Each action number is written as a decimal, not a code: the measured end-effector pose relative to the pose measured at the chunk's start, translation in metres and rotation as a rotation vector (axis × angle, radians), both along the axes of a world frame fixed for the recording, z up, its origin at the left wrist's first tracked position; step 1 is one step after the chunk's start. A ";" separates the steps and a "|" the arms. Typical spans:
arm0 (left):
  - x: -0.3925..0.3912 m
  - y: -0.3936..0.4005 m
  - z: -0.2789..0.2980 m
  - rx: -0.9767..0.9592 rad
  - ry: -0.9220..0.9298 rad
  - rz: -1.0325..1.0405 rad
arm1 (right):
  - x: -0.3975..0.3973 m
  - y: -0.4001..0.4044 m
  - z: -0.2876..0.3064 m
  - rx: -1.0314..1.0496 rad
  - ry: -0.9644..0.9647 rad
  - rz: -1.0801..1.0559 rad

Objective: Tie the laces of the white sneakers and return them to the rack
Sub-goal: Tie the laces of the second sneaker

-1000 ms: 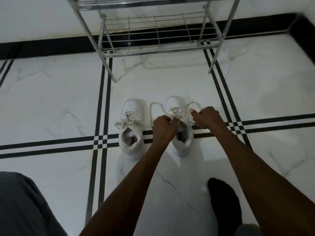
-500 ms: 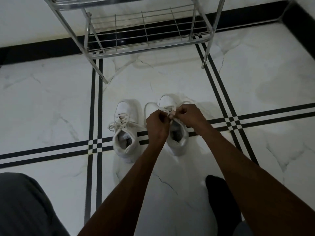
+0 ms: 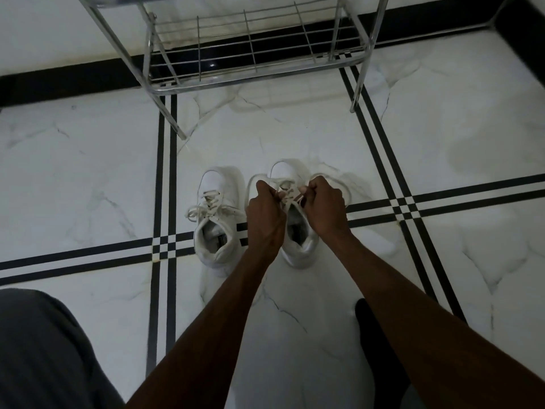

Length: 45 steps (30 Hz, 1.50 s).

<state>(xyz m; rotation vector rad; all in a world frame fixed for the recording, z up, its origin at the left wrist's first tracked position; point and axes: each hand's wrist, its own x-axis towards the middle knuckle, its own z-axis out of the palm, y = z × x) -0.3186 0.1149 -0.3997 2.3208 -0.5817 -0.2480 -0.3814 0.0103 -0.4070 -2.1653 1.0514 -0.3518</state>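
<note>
down on the marble floor (image 3: 88, 178), the left sneaker (image 3: 216, 214) lies lengthwise, toe toward the metal rack (image 3: 250, 75), its bow tied. just beside it the right sneaker (image 3: 295, 219) points the same way. over it, the left hand (image 3: 265, 214) and right hand (image 3: 324, 205) are each clenched on its laces (image 3: 284, 184).

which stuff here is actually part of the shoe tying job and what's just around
Part of the job:
- right sneaker, its laces held by the left hand and right hand
- left sneaker, bow already showing
- metal rack, bottom shelf bare

Just around:
- dark sock
- grey trouser leg
- marble floor
</note>
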 end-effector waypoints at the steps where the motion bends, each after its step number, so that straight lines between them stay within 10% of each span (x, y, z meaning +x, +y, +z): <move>1: 0.000 0.002 0.000 -0.005 -0.013 0.004 | 0.000 0.003 -0.001 -0.016 -0.002 0.001; 8: 0.003 0.010 -0.008 -0.040 -0.012 -0.007 | 0.001 0.002 -0.003 0.134 -0.024 0.008; 16: 0.037 0.015 0.018 -0.387 0.466 0.066 | 0.014 -0.021 0.027 0.673 -0.279 -0.094; 25: 0.066 0.011 0.047 -0.380 0.273 -0.231 | 0.030 -0.019 0.070 0.449 0.045 0.591; 39: 0.043 0.005 0.021 -0.344 0.562 -0.187 | 0.017 -0.040 0.068 0.000 -0.096 0.436; 45: 0.051 0.008 0.007 0.016 0.175 -0.201 | 0.015 -0.041 0.061 0.311 -0.249 0.266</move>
